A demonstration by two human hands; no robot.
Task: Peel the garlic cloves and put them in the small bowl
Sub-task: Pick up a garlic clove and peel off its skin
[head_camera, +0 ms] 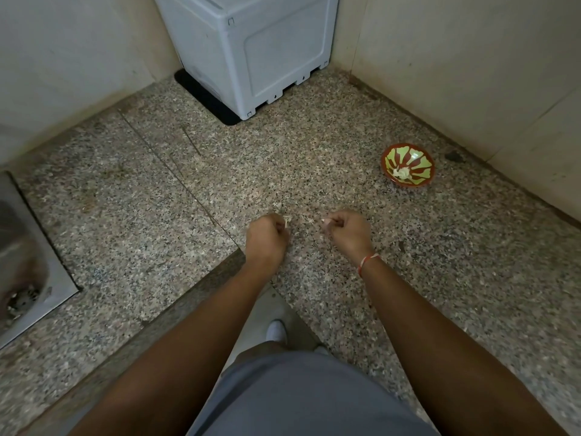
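Both hands are seen over a speckled granite counter (151, 196), with the small bowl (407, 165) taken as the landmark. The left hand (267, 239) is held well apart from the bowl, nearer the viewer and to its left; its fingers are curled and a pale papery scrap of garlic skin (286, 222) is pinched at the fingertips. The right hand (347, 231) is held between the left hand and the bowl, nearer the viewer than the bowl, its fingers curled round a small pale piece, probably a garlic clove (324, 221); only its tip shows. A red-and-white thread (366, 262) is worn on the right wrist. The bowl, red with a green pattern, stands on the counter close to the right-hand wall, and peeled garlic cloves (403, 173) lie in its bottom. A grey plastic appliance (251, 48) stands far beyond the bowl to its left, in the corner. A steel sink (22, 253) is set into the counter far to the bowl's left.
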